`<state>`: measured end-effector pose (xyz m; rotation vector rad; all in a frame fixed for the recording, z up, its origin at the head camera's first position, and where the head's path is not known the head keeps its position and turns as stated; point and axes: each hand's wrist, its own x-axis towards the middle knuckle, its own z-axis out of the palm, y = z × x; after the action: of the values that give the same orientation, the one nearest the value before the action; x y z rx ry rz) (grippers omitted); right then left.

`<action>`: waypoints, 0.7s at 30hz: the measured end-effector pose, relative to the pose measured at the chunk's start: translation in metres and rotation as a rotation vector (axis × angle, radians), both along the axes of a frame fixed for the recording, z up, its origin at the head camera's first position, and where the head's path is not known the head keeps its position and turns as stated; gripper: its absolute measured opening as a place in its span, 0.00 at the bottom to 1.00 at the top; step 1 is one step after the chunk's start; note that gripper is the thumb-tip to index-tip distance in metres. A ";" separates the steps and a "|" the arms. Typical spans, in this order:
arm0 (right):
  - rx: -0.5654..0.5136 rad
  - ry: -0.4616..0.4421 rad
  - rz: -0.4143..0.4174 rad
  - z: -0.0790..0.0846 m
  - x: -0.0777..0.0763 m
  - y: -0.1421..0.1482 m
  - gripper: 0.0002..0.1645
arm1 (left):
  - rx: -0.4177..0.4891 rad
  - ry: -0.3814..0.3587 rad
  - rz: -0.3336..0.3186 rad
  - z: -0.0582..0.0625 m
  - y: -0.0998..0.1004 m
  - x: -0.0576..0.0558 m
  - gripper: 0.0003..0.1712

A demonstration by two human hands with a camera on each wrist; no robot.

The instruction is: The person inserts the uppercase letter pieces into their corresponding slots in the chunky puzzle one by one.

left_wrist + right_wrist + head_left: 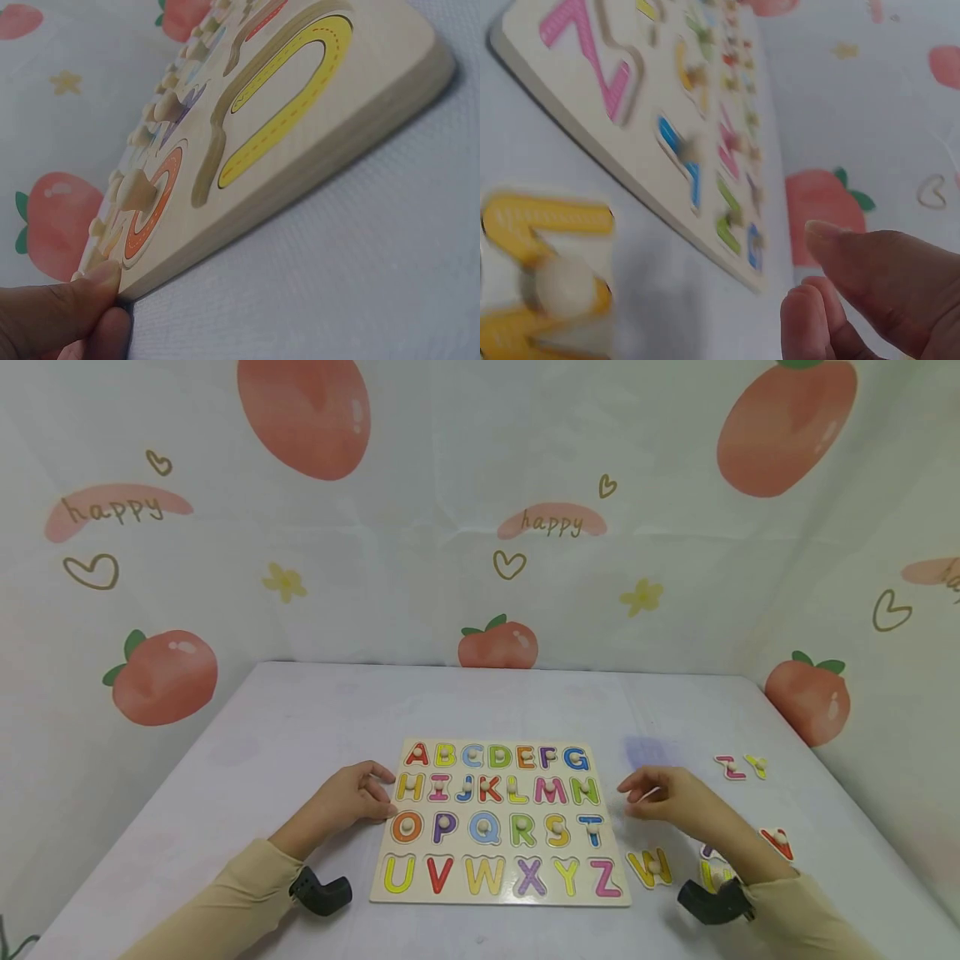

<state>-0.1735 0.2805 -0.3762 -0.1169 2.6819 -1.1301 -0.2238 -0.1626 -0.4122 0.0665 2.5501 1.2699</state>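
Note:
A wooden alphabet puzzle board (498, 853) lies flat on the table. Knobbed letters A to T sit in its upper three rows; the bottom row, U to Z, shows coloured recesses without knobs. My left hand (352, 795) rests at the board's left edge, thumb and fingertips touching it near the H and O; the thumb (97, 285) shows at that edge in the left wrist view. Off the board's right side hovers my right hand (663, 793), thumb and fingers apart with nothing between them. Nearest to it lies a loose yellow letter W (651, 868) with a round knob.
Farther right lie a pink Z (730, 767), a yellow Y (757, 766) and a red V (777, 843). A yellow letter (712, 870) and a purple one (707, 851) are partly hidden by my right arm. A fruit-patterned cloth (405, 568) hangs behind the table.

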 end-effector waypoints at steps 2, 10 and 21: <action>-0.009 0.008 -0.009 0.005 0.001 0.012 0.18 | -0.003 0.001 0.000 0.000 0.000 0.000 0.29; -0.019 0.055 -0.013 0.014 0.013 0.044 0.22 | 0.006 0.000 -0.010 0.001 0.000 0.000 0.28; -0.035 0.140 -0.091 0.005 0.015 0.101 0.23 | 0.008 -0.005 -0.003 0.001 0.000 0.001 0.29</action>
<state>-0.1588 0.3815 -0.3715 -0.0843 2.8164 -1.2399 -0.2230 -0.1626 -0.4112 0.0691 2.5396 1.2770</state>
